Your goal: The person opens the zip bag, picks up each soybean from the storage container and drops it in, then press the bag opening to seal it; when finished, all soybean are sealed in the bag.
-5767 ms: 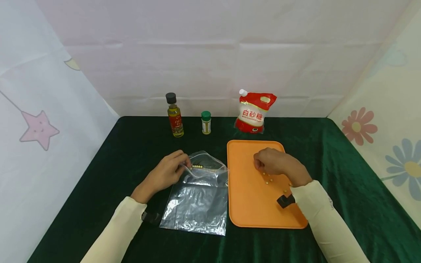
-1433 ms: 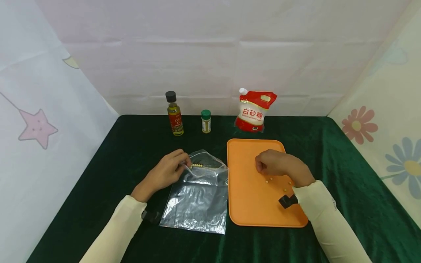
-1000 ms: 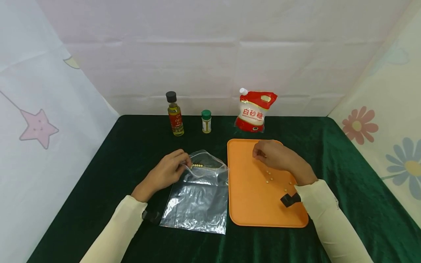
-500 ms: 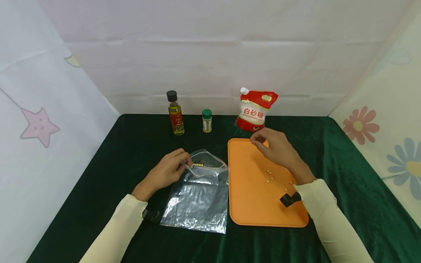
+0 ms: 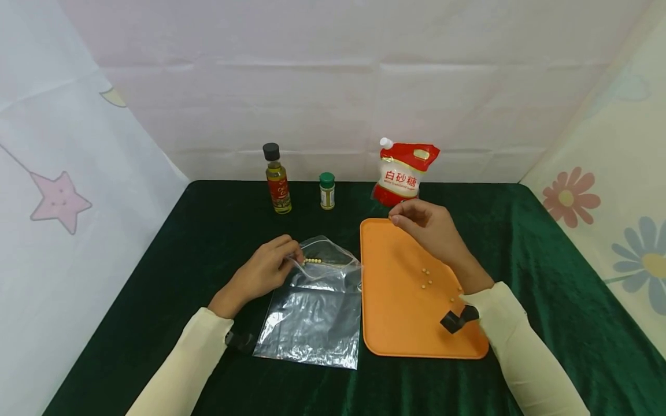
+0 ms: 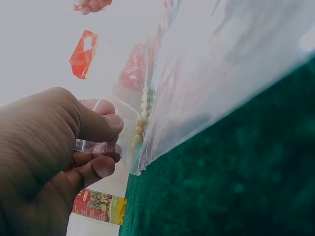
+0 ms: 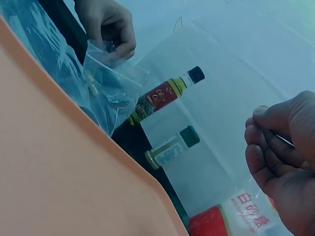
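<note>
In the head view, my left hand [image 5: 265, 268] pinches the upper left edge of the mouth of a clear zip-lock bag [image 5: 312, 323]. The bag lies flat on the cloth, its mouth lifted and parted. A row of pale yellow soybeans [image 5: 313, 260] sits inside near the mouth; the left wrist view shows these soybeans [image 6: 140, 130] along a fold. My right hand [image 5: 429, 228] is raised over the far edge of an orange tray [image 5: 395, 323], thumb and fingertip pinched on a soybean that is mostly hidden. Several loose soybeans [image 5: 426, 274] lie on the tray.
Along the back stand an olive oil bottle [image 5: 278, 188], a small green-capped jar [image 5: 327, 193] and a red-and-white sugar pouch [image 5: 400, 176], close behind my right hand. A dark green cloth [image 5: 229, 225] covers the table. The tray's left rim adjoins the bag.
My right hand has lifted off the tray's middle and moved toward its far edge, now shifting slightly left, uncovering the loose soybeans. My left hand and the bag have stayed put.
</note>
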`<state>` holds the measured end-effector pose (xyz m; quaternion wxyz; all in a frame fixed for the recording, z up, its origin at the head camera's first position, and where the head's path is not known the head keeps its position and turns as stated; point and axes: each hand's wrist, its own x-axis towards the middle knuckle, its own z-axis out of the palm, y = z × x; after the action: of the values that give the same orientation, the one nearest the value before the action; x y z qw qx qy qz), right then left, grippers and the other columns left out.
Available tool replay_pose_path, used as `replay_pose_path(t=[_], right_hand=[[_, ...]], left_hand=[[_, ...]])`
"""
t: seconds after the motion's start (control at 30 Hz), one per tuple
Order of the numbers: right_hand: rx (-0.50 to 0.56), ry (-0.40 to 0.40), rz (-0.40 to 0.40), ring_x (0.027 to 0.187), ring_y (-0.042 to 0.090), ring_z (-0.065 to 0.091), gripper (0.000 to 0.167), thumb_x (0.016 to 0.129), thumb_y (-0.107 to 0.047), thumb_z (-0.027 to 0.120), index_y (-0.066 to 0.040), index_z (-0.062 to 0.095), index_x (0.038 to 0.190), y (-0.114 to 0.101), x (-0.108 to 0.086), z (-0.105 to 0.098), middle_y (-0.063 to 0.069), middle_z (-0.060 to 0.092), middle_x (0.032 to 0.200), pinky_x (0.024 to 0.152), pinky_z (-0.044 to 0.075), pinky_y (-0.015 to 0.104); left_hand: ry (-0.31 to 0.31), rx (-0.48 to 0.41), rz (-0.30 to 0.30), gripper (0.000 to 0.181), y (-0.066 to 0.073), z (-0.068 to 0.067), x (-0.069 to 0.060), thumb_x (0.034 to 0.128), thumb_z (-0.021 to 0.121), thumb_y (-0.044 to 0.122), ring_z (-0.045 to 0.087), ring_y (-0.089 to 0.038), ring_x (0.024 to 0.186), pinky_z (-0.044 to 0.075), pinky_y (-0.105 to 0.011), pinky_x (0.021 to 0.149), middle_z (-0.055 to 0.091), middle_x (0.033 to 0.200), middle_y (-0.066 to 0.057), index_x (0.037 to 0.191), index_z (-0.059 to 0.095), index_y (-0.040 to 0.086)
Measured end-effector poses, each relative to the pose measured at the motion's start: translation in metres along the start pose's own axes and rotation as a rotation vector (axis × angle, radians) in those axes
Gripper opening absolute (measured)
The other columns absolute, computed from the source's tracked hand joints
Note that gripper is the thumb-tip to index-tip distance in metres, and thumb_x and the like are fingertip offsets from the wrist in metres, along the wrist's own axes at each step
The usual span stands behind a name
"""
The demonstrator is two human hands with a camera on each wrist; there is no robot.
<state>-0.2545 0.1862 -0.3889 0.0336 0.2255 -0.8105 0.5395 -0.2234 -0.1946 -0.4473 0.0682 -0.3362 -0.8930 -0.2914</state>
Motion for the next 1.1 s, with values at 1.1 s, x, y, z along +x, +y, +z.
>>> replay_pose_path(t=[1.1], right_hand=[[-0.138,-0.166,-0.236,0.080,0.010,0.055,0.009,0.097,-0.020,0.068,-0.024,0.069,0.105,-0.013,-0.016,0.083,-0.011,0.061,0.093,0.071,0.051,0.033]], left_hand=[[0.013,0.012,0.012,0.025,0.000,0.001,0.001,0.0890,0.063,-0.009,0.059,-0.007,0.092,0.056,-0.028,0.078,0.056,0.098,0.004,0.099,0.065,0.014]])
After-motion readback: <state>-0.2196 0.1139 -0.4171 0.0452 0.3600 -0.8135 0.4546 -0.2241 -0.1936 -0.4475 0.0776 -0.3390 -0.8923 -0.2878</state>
